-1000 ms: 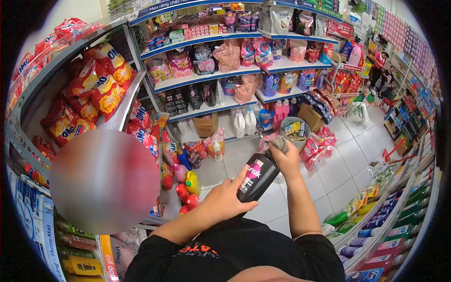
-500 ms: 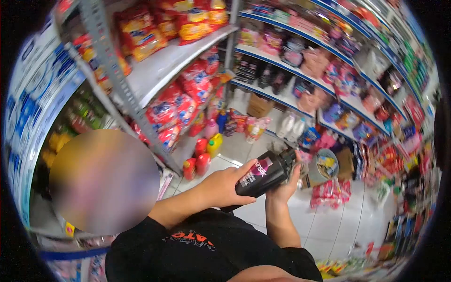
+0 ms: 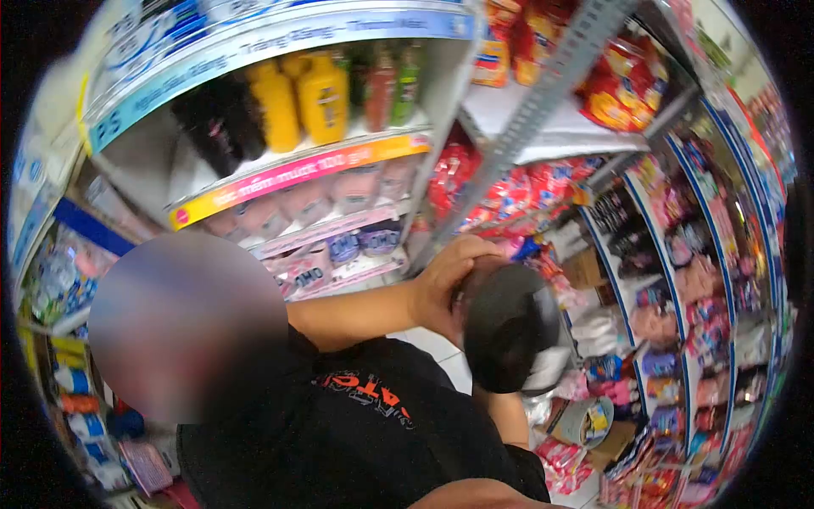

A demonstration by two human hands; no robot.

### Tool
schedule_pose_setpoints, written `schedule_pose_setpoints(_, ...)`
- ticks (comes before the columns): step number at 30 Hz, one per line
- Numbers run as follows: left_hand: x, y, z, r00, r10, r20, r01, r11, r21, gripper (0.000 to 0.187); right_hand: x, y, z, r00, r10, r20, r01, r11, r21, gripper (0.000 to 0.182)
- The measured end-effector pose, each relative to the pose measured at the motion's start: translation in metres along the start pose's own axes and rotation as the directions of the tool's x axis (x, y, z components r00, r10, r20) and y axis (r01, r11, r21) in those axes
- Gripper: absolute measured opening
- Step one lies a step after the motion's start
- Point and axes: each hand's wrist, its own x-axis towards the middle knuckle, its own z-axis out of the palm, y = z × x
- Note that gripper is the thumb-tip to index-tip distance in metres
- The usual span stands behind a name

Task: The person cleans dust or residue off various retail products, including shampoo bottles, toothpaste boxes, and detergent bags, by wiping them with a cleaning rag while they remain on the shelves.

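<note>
The left hand point(image 3: 449, 284) wraps over the top side of a black bottle point(image 3: 509, 327), fingers curled tight on it, the bottle's base facing the camera in front of the chest. The right hand is hidden behind the bottle, so its grip cannot be told; only its forearm point(image 3: 509, 416) shows below. Beyond stand a shelf point(image 3: 297, 174) with yellow bottles point(image 3: 301, 102) and red packs point(image 3: 543, 182).

The bottle point(image 3: 509, 327) sits just right of and under the left hand point(image 3: 449, 284) gripping it, with shelved yellow bottles point(image 3: 301, 97) up and left of that hand and stacked bags point(image 3: 509, 191) on the shelf point(image 3: 560, 136) just beyond it.
</note>
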Motion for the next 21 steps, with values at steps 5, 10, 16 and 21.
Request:
schedule_pose_setpoints(5, -0.051, -0.011, -0.088, 0.990, -0.128, -0.061, 0.139, 0.965, 0.224, 0.098, 0.037, 0.072, 0.032, 0.972, -0.052, 0.230, 0.120, 0.948, -0.295, 0.018)
schedule_pose_setpoints(10, -0.093, 0.012, -0.179, 0.815, -0.466, -0.344, 0.556, 0.795, 0.241, 0.086, 0.032, 0.094, 0.062, 0.952, 0.211, 0.222, -0.158, 0.959, -0.235, 0.032)
schedule_pose_setpoints(16, -0.216, -0.003, -0.329, 0.670, -0.195, -0.716, 0.651, 0.617, 0.441, 0.084, 0.048, 0.128, 0.031, 0.992, 0.112, 0.057, -0.072, 0.881, -0.468, 0.024)
schedule_pose_setpoints(21, -0.131, 0.031, -0.372, 0.527, -0.053, -0.848, 0.774, 0.441, 0.454, 0.082, 0.057, 0.160, 0.011, 0.999, 0.023, -0.022, -0.031, 0.834, -0.551, 0.022)
